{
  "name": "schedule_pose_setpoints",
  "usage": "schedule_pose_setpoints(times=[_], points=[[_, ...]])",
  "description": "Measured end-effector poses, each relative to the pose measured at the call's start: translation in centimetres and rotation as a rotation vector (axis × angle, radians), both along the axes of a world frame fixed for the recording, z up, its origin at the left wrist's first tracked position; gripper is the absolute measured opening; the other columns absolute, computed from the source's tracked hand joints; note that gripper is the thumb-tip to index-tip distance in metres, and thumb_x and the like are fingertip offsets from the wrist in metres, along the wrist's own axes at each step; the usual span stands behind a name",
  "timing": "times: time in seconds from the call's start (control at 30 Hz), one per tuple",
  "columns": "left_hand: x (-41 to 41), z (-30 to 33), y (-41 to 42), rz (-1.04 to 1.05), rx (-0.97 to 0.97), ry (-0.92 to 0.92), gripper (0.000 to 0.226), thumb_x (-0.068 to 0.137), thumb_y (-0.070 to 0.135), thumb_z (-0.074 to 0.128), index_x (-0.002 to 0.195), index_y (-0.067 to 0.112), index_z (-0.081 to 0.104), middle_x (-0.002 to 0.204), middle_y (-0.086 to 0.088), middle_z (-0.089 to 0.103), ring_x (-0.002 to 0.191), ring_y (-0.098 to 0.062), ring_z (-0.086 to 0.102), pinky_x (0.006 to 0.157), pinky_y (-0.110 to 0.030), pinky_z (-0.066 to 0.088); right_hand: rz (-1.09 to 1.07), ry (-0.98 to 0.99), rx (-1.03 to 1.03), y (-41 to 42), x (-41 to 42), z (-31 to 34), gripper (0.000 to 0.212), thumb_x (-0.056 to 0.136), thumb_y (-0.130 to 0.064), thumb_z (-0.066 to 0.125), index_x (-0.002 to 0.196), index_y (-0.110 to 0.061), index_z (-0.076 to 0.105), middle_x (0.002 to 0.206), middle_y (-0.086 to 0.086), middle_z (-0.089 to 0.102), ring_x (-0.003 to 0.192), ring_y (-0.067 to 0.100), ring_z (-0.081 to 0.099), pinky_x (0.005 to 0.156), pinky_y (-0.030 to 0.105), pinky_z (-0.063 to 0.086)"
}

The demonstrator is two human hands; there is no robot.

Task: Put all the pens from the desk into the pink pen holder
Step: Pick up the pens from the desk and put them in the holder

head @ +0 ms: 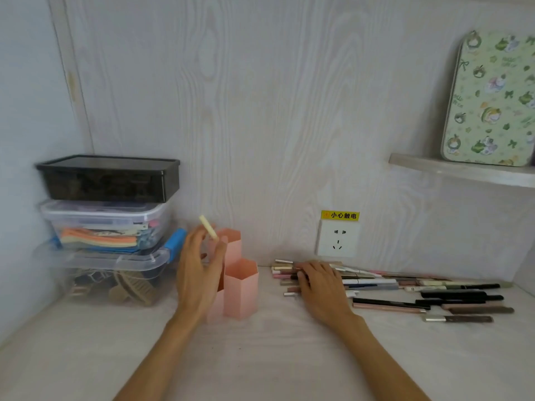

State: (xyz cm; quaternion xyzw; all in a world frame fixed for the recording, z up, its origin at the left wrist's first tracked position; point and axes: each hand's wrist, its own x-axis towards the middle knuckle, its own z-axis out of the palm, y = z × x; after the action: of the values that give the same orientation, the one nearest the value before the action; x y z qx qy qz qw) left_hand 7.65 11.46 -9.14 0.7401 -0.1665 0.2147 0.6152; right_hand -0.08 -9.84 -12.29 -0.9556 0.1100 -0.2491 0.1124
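I took the pink pen holder point(236, 273) as my reference: a cluster of hexagonal tubes standing upright on the desk point(260, 357), open tops facing up so pens could drop straight in. My left hand point(197, 273) was at the holder's left side, just over its rear tubes, pinching a short cream-coloured pen point(208, 227) between thumb and fingertips. The pen was tilted, its lower end aimed toward a tube mouth, which I judged to be the angle for letting it slide in; it was not yet inside.

To the right of the holder, well apart from it, lay the pile of pens point(405, 290), spread in a loose row along the base of the wall. My right hand point(321, 285) rested palm down on the end of the pile nearest the holder, fingers laid over several pens. I could not tell whether it had actually curled round one or was only pressing them, since the fingertips were blurred.

Left of the holder stood stacked storage boxes point(107, 215), and behind the pile, on the wall, a socket point(338, 238). Nearly all the pens were on the desk, so I judged the task barely begun.
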Motion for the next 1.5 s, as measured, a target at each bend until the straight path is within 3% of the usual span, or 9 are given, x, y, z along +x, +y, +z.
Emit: schedule_pose_setpoints(times=[0.17,0.37,0.53,0.7,0.9,1.03,1.2,1.4,1.5], points=[[-0.6,-1.3,1.0,-0.086,0.052,0.146,0.064,0.076,0.064,0.046,0.134,0.041,0.035,0.129,0.011,0.049,0.115,-0.016,0.052,0.095,-0.043,0.045,-0.080,0.061,-0.031,0.6,2.1,0.4,0.030,0.096,-0.027,0.036,0.120,-0.027,0.053,0.119,0.000,0.051,0.113,0.023,0.046,0.095,0.035,0.033],[-1.5,-0.2,1.6,-0.250,0.151,0.378,0.116,0.048,0.060,0.073,0.146,0.032,0.016,0.145,0.006,0.039,0.126,-0.016,0.044,0.104,-0.043,0.038,-0.013,0.075,0.045,0.2,1.1,0.5,0.029,0.093,-0.018,0.043,0.110,-0.026,0.064,0.113,0.002,0.059,0.109,0.023,0.050,0.087,0.032,0.040],[-1.0,0.1,4.0,-0.531,0.326,0.383,0.115,0.052,0.030,0.086,0.143,0.041,0.017,0.137,0.025,0.037,0.120,0.005,0.039,0.102,-0.027,0.036,-0.007,0.302,0.195,-0.4,1.1,1.8,0.032,0.092,-0.020,0.044,0.117,-0.030,0.061,0.124,0.005,0.052,0.123,0.025,0.039,0.100,0.039,0.036],[-1.5,-1.6,2.9,-0.583,0.274,0.339,0.110,0.058,0.001,0.084,0.141,0.039,0.022,0.128,0.025,0.046,0.109,0.018,0.046,0.074,-0.001,0.042,-0.043,0.284,0.113,-0.3,1.4,1.7,0.029,0.088,-0.027,0.052,0.114,-0.031,0.062,0.115,0.003,0.058,0.116,0.027,0.043,0.098,0.041,0.030],[-2.6,-3.2,0.8,-0.409,0.178,0.269,0.082,0.056,0.019,0.086,0.124,0.031,0.042,0.116,0.026,0.051,0.101,0.013,0.052,0.069,-0.007,0.045,0.084,-0.061,0.082,-0.1,0.9,0.7,0.008,0.086,-0.021,0.055,0.091,-0.022,0.062,0.082,-0.003,0.069,0.084,0.020,0.059,0.095,0.034,0.035],[-2.5,-3.5,0.7,-0.282,0.147,0.286,0.071,0.055,0.027,0.086,0.115,0.034,0.048,0.105,0.024,0.056,0.095,0.004,0.054,0.069,-0.016,0.045,0.113,-0.296,0.071,0.2,1.5,1.0,0.013,0.088,-0.014,0.056,0.100,-0.020,0.061,0.077,-0.008,0.067,0.067,0.013,0.055,0.090,0.031,0.041],[-2.3,-3.4,0.7,-0.247,0.179,0.273,0.063,0.060,0.028,0.084,0.112,0.037,0.048,0.099,0.030,0.052,0.088,0.008,0.053,0.054,-0.007,0.042,0.144,-0.392,0.077,0.3,2.3,1.6,0.015,0.083,-0.016,0.063,0.097,-0.019,0.068,0.088,-0.004,0.069,0.081,0.016,0.058,0.083,0.034,0.046],[-2.4,-3.4,0.7,-0.259,0.159,0.265,0.060,0.059,0.030,0.084,0.108,0.038,0.050,0.102,0.029,0.054,0.091,0.005,0.054,0.056,-0.007,0.043,0.098,-0.565,0.717,0.3,2.0,4.1,0.010,0.078,-0.017,0.070,0.086,-0.023,0.068,0.081,-0.012,0.061,0.077,0.004,0.052,0.068,0.008,0.041],[-2.4,-3.4,0.7,-0.269,0.150,0.259,0.060,0.059,0.028,0.084,0.108,0.038,0.050,0.102,0.030,0.054,0.090,0.007,0.054,0.054,-0.004,0.044,0.108,-0.585,1.024,0.1,1.8,5.8,0.012,0.078,-0.014,0.071,0.084,-0.024,0.067,0.080,-0.011,0.064,0.077,0.003,0.058,0.065,0.010,0.043]])
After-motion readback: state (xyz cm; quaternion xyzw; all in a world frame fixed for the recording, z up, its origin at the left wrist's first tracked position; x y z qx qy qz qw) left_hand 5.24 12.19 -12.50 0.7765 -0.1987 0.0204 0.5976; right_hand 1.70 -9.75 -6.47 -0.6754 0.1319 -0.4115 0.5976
